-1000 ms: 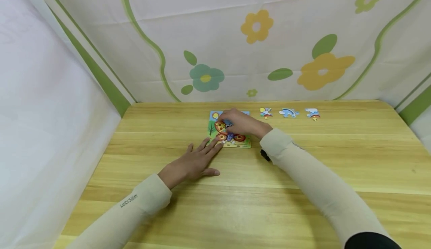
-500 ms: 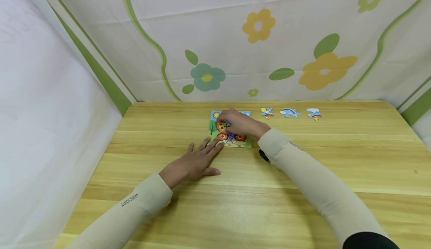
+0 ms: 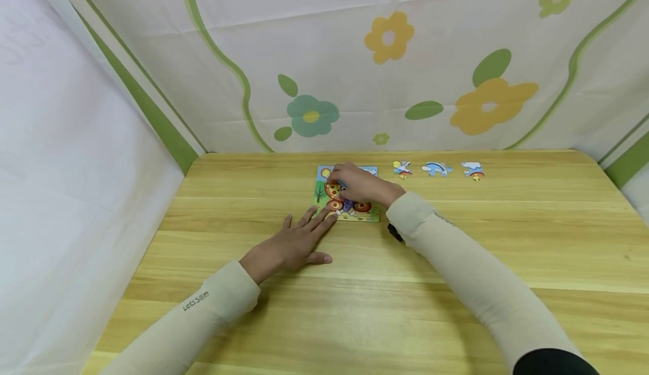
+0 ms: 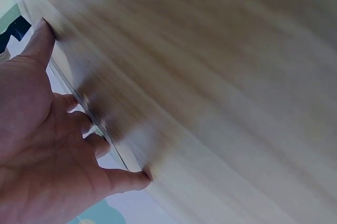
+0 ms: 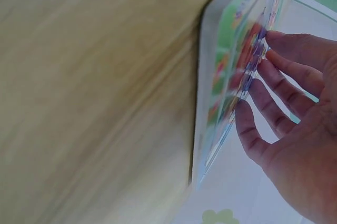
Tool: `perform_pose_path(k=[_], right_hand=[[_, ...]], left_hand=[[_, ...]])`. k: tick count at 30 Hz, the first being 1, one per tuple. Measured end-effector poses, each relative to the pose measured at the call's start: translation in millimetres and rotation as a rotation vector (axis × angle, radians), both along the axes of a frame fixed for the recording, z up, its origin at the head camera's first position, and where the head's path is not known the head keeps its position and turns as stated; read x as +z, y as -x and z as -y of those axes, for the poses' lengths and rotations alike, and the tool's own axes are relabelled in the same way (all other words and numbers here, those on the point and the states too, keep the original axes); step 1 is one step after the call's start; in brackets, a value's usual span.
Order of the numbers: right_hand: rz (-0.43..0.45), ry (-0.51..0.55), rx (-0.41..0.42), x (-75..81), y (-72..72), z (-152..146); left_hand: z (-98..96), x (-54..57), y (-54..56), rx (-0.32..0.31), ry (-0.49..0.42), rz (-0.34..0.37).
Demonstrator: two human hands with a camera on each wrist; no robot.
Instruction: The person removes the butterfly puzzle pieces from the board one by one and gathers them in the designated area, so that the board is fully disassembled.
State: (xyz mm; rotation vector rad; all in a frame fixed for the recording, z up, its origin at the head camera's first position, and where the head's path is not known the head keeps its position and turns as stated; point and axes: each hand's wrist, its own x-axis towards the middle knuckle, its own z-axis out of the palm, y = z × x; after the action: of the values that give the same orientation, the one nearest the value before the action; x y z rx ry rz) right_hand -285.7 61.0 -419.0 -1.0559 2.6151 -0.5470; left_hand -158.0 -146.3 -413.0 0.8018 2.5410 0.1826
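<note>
A colourful jigsaw puzzle board [image 3: 320, 195], showing a red-winged butterfly, lies flat near the back of the table. My right hand [image 3: 359, 184] is over its upper middle, hiding part of the picture. In the right wrist view, the thumb and fingertips of that hand touch the puzzle surface, spread and slightly bent, with no separate piece visible between them. My left hand [image 3: 294, 245] rests palm down with spread fingers, its fingertips at the board's lower left edge. The left wrist view shows the left palm [image 4: 47, 166] and fingertips against the wood.
Three loose jigsaw pieces lie in a row right of the board: one with yellow and white [image 3: 403, 168], one with a blue rainbow [image 3: 437, 169], and one with a cloud [image 3: 473, 169]. A flower-printed cloth [image 3: 350, 93] hangs behind the wooden table [image 3: 385, 313].
My right hand stays over the same part of the board, its wrist shifting very slightly left. My left hand and the loose pieces keep their places.
</note>
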Motion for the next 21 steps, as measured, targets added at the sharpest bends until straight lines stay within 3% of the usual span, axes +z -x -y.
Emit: perform_pose_path(k=[21], right_hand=[[0.016,0.001,-0.032,-0.3,-0.2,2.6]], left_hand=[[0.8,-2.9,1.0,0.008,0.0,0.002]])
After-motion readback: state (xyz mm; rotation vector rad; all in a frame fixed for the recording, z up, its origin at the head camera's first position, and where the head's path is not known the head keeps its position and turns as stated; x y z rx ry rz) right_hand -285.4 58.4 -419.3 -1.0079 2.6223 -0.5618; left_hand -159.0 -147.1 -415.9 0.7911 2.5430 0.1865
